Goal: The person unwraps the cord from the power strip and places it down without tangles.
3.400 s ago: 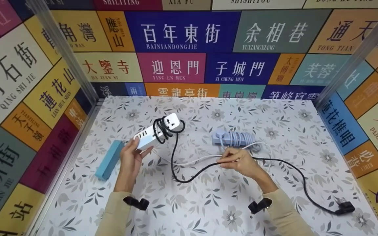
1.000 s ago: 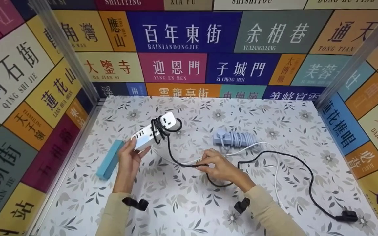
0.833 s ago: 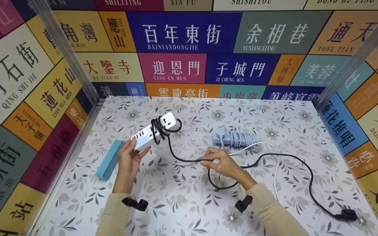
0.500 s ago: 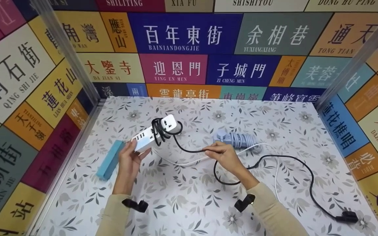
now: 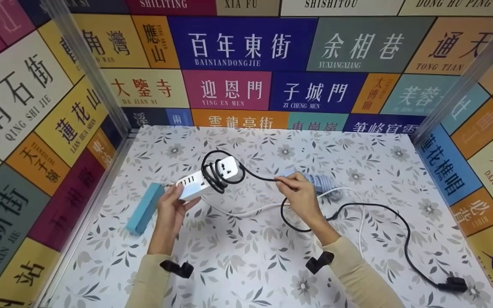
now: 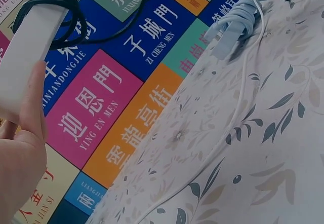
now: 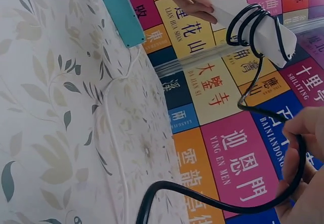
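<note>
The strip (image 5: 191, 189) is held up off the table (image 5: 246, 269), to the left of the middle. The left hand (image 5: 172, 208) has a closed grip on its near end, thumb on one side and fingers underneath; holding it there seems meant to leave the far half bare for the cord (image 7: 240, 210), which lies round it in several loose turns. The right hand (image 5: 303, 196) pinches the same cord between thumb and fingers, its grip closed down to the cord's thickness, well apart from the strip, probably to govern the run between coil and fingers. Past that hand the cord drops in a loop and trails over the table to the plug (image 5: 454, 283) at the right, likely left lying to give slack. The strip's long axis runs aslant, from the left hand away and to the right; the coiled end points away from the person, and the socket face is turned up towards the head. The teal bar (image 5: 144, 209) lies just beside the left hand, its long axis leaning a similar way; the blue strip (image 6: 228, 40) lies behind the right hand, partly hidden in the head view.
</note>
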`<state>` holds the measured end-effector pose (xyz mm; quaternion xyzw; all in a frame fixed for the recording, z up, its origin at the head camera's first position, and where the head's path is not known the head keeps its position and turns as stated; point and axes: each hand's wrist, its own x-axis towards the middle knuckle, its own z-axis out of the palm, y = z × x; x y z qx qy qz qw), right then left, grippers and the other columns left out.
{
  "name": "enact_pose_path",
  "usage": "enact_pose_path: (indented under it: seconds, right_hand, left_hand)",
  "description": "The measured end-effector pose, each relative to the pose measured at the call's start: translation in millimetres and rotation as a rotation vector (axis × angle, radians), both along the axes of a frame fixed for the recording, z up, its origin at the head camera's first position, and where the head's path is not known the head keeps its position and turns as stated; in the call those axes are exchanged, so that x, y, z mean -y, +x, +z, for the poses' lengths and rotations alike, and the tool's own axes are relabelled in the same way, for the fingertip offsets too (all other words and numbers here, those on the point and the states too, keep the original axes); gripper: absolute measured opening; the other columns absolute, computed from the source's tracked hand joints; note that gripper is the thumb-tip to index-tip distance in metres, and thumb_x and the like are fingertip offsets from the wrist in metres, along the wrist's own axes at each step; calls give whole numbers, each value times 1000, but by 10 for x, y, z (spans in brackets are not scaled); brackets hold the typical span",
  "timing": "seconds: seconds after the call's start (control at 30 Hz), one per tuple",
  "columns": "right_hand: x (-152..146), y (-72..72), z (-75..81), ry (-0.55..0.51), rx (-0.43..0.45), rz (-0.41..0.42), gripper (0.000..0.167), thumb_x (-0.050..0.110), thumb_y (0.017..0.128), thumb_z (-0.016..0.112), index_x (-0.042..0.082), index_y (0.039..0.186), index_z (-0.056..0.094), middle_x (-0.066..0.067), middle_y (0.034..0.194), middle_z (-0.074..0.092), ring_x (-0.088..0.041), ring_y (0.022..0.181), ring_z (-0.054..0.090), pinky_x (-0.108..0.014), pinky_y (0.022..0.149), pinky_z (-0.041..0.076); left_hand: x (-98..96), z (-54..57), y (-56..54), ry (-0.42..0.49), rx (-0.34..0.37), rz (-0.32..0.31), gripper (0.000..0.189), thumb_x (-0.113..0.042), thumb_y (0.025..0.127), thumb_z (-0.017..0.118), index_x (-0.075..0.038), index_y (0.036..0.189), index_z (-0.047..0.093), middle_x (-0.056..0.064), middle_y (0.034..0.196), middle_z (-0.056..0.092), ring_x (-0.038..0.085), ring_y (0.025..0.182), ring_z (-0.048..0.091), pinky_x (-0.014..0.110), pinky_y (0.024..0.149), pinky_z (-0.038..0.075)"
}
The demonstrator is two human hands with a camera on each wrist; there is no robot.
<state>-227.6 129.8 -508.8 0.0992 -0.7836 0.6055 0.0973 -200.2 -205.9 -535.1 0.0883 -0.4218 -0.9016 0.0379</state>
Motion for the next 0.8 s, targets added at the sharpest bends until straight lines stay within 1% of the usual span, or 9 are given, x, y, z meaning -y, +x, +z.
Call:
enact_pose_path:
  seconds: [0.1, 0.23, 0.33, 0.43, 0.53, 0.6, 0.7, 0.73, 0.8]
  right_hand:
    - [-14, 3, 45, -59, -32, -23, 18, 12, 92, 73, 5, 108, 78, -11, 96, 62, -9, 78, 57, -13, 61, 48]
    - [-32, 11, 111, -129, -51, -29, 19, 12, 92, 73, 3, 108, 78, -7, 95, 61, -9, 85, 60, -12, 68, 54]
    - [-53, 24, 171, -161, -65, -40, 18, 11, 92, 73, 3, 108, 78, -2, 95, 62, -8, 84, 59, -13, 67, 53]
    - [-83, 20, 222, -220, -52, -19, 20, 8, 92, 71, -2, 110, 76, 2, 93, 61, -7, 81, 56, -14, 65, 49]
    - [-127, 18, 258, -377, -9, 89, 22, 5, 95, 67, -6, 113, 73, 2, 94, 60, -8, 84, 53, -15, 70, 49]
    - [-172, 18, 271, -492, 5, 188, 21, 4, 97, 63, -3, 114, 73, 1, 95, 58, -9, 87, 51, -16, 74, 47]
    - [-253, 18, 276, -651, 1, 371, 24, 2, 100, 56, 6, 114, 75, -1, 99, 57, -11, 90, 50, -18, 80, 47]
    - [-279, 17, 276, -682, -10, 430, 25, 1, 101, 54, 7, 115, 75, -1, 101, 56, -11, 91, 50, -19, 82, 47]
    - [-323, 15, 279, -739, -30, 541, 27, 0, 102, 52, 6, 116, 74, -2, 104, 57, -12, 93, 52, -20, 85, 47]
  left_hand:
    - [-9, -8, -5, -20, -10, -13, 31, -16, 101, 59, 0, 128, 61, 7, 110, 69, 21, 96, 72, 39, 89, 65]
    - [-11, -31, -14, -8, -2, -17, 30, -15, 102, 57, 1, 128, 61, 7, 110, 69, 22, 96, 72, 40, 90, 65]
    - [-22, -38, -22, -13, 13, -19, 33, -15, 103, 56, 2, 131, 57, 7, 110, 69, 21, 97, 71, 40, 90, 65]
    - [-41, -39, -32, -18, 33, -11, 35, -14, 104, 54, 3, 134, 54, 7, 111, 69, 21, 98, 71, 40, 89, 65]
    - [-51, -52, -48, -33, 59, 2, 39, -15, 104, 54, 4, 138, 50, 7, 112, 68, 21, 100, 71, 41, 90, 65]
    - [-49, -67, -60, -53, 73, 3, 44, -16, 103, 55, 5, 141, 48, 7, 113, 67, 21, 101, 71, 41, 92, 64]
    - [-51, -89, -83, -81, 89, -2, 48, -18, 102, 58, 6, 142, 46, 8, 116, 65, 21, 102, 70, 42, 94, 63]
    - [-52, -93, -88, -91, 90, -2, 49, -18, 102, 58, 6, 143, 46, 8, 117, 65, 21, 102, 71, 42, 94, 63]
    - [-58, -96, -99, -99, 96, 0, 49, -17, 102, 59, 6, 143, 47, 9, 118, 65, 22, 102, 71, 43, 94, 63]
